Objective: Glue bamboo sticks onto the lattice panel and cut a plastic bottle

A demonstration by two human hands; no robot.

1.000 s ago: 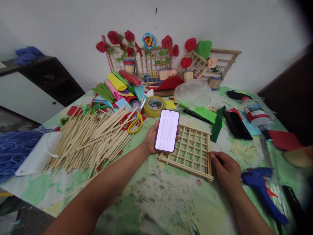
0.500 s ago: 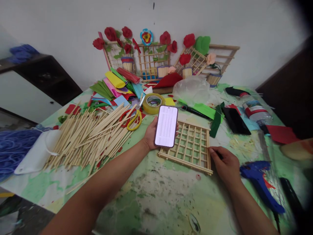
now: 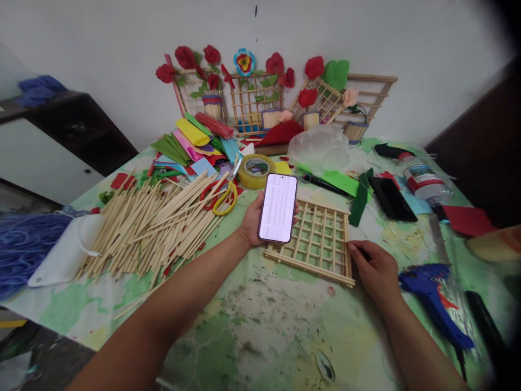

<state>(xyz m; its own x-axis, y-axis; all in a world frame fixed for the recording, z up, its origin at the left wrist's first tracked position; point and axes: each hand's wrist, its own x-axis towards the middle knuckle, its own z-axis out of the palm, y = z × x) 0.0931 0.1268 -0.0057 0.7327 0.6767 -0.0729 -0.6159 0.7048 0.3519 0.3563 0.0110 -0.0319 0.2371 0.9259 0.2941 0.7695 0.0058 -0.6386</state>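
Note:
My left hand (image 3: 253, 217) is closed around a smartphone (image 3: 278, 208) and holds it upright, its bright white screen facing me. Behind and below the phone lies a small lattice of wooden sticks (image 3: 321, 239), flat on the table, its upper left corner hidden by the phone. At the lattice's right edge rests my right hand (image 3: 376, 266), fingers curled, with thumb and forefinger pinched at the border stick. Scissors (image 3: 225, 201) with red and yellow handles lie left of the phone, beside a roll of clear tape (image 3: 255, 171).
Loose wooden sticks (image 3: 142, 228) are heaped on the left. A blue glue gun (image 3: 435, 304) lies to the right, below a second phone (image 3: 391, 199) and a plastic bottle (image 3: 425, 178). Paper flowers (image 3: 244, 62) on lattices lean against the wall behind coloured paper (image 3: 191, 133).
The phone has shifted very slightly up and right in my left hand. My right hand stays at the lattice edge, and the view has moved a little.

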